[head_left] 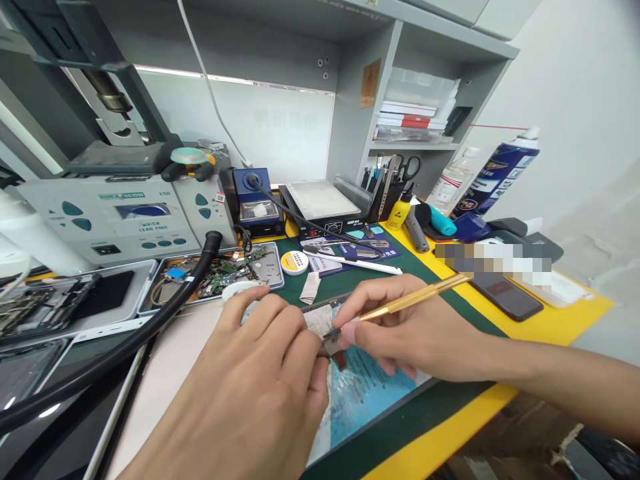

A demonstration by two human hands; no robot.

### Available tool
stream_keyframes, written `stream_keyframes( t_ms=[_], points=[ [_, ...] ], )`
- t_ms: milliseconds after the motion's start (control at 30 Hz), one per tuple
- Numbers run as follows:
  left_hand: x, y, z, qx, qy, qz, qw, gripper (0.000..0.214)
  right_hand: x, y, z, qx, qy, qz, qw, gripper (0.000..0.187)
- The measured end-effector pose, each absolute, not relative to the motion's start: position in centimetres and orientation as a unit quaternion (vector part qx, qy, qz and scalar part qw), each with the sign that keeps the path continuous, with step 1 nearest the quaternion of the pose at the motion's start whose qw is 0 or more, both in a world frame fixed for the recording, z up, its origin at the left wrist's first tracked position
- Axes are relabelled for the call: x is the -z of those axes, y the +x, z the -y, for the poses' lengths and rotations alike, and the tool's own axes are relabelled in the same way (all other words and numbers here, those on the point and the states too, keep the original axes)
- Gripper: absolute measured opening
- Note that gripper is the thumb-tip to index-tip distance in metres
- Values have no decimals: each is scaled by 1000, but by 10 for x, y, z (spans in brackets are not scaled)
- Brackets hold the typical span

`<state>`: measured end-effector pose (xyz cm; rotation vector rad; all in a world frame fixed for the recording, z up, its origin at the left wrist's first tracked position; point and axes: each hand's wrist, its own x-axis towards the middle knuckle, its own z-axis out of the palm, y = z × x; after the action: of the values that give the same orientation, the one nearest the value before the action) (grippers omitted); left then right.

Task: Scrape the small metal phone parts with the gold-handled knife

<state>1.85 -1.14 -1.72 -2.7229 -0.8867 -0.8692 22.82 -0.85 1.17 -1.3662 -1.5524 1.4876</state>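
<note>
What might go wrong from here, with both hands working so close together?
The slim gold-handled tool in the right hand has its dark tip close to the left hand; a slip might nick a finger. The thin orange-brown strip beside that tip could get creased or scratched. The thick black hose crosses over green circuit boards; a tug might disturb them.

Tool (410, 299) in right hand (425, 333); phone (507, 293) to its right; circuit boards (225, 270) in tray (279, 263) behind left hand (273, 363)
</note>
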Motion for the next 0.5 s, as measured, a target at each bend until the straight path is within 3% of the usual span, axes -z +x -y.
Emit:
stream_keyframes(
  t_ms=[167, 500],
  points=[
    [18, 19, 12, 288, -908, 294, 80, 20, -13, 235, 2, -609, -476, 548, 320, 6],
    [19, 19, 13, 310, -900, 292, 92, 25, -18, 227, 10, -543, -544, 586, 255, 8]
  ],
)
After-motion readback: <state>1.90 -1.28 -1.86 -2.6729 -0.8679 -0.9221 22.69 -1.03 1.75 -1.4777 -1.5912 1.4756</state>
